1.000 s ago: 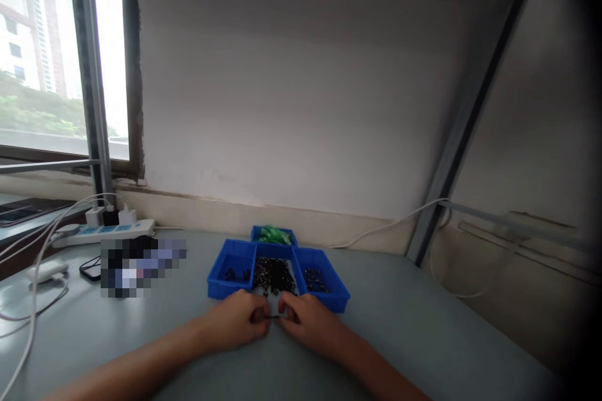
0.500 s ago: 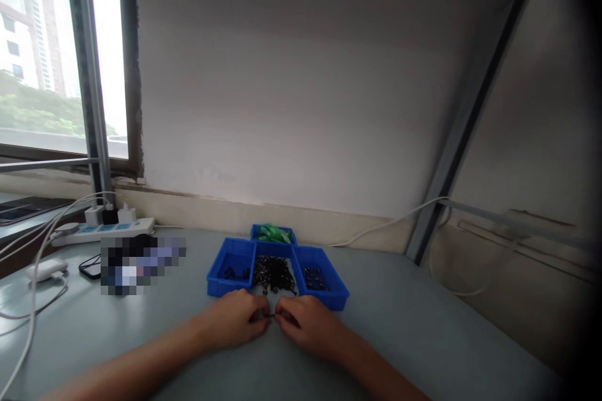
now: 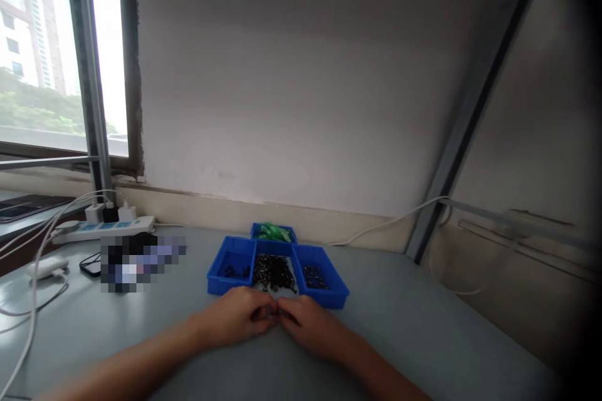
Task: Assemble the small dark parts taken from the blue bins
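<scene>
"Left hand (image 3: pixel 242 313) and right hand (image 3: pixel 308 322) meet, or nearly, at the fingertips, both drawn narrow. Gripping something?"

"I can't tell; the fingers hide it. The dark bits (image 3: pixel 274 272) lie heaped just beyond, between the left tray (image 3: pixel 226 288) and the right tray (image 3: pixel 336 299), in the middle of the counter (image 3: pixel 446 326)."

"What could go wrong?"

"If something tiny is between those fingertips, uneven pressure could flick it out, and among the dark bits it would be hard to find. A knuckle pushed forward might scatter them too, or bump a tray's front corner."

"And room?"

"Tightest ahead: trays on both sides, then the back tray (image 3: pixel 254 230), with green stuff (image 3: pixel 275 233) inside, near the counter's far edge. Toward the right edge the counter runs wide, so the right hand could swing out. The left has less: the power strip (image 3: pixel 113 230) sits by the far left corner, the white cable (image 3: pixel 34 307) trails nearer. The near edge I can't judge."
</scene>
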The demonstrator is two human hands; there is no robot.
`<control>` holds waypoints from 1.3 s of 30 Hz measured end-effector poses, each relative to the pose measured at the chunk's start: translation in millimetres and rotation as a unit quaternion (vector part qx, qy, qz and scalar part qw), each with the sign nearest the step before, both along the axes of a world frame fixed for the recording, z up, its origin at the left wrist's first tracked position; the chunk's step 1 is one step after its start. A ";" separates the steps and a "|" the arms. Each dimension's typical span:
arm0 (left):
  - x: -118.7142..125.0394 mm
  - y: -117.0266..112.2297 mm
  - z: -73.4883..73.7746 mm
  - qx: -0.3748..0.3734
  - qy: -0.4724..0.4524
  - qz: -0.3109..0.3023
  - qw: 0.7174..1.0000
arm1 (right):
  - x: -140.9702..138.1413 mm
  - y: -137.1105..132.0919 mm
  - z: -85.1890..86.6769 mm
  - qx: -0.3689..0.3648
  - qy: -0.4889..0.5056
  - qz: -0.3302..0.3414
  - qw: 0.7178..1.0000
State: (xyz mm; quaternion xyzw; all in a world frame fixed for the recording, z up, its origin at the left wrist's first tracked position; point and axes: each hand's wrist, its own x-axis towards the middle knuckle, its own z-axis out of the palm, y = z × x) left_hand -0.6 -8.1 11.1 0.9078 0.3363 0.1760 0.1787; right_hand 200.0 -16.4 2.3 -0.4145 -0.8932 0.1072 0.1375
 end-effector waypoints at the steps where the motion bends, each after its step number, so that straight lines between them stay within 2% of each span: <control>1: 0.1 0.5 -0.5 0.001 -0.005 -0.003 1.000 | -0.1 0.3 0.2 -0.002 0.006 -0.003 1.000; 7: 0.0 0.5 1.3 0.012 0.002 0.010 1.000 | -0.1 -2.0 5.0 -0.019 -0.002 -0.011 1.000; 13: -2.0 1.4 1.0 0.070 0.061 0.017 0.996 | -0.5 -4.8 9.1 0.031 -0.008 -0.017 0.999; 20: 1.4 -1.5 -3.5 0.075 0.093 -0.015 0.993 | -3.1 -6.2 3.9 0.064 0.016 0.024 0.998; 24: 1.0 -2.6 -0.5 0.076 0.097 0.013 0.992 | -0.9 -3.3 5.8 0.052 0.013 0.003 0.999; 29: 0.3 -3.5 3.7 0.055 0.081 0.054 0.994 | 1.3 -0.3 4.8 0.024 -0.013 -0.014 1.000; 36: 1.4 -3.1 1.4 -0.016 0.010 0.001 1.000 | -0.1 -2.7 3.5 -0.014 0.000 -0.011 1.000; 39: 1.5 -2.6 0.2 -0.023 -0.012 -0.009 1.000 | -0.5 -3.0 4.6 -0.021 0.011 -0.014 1.000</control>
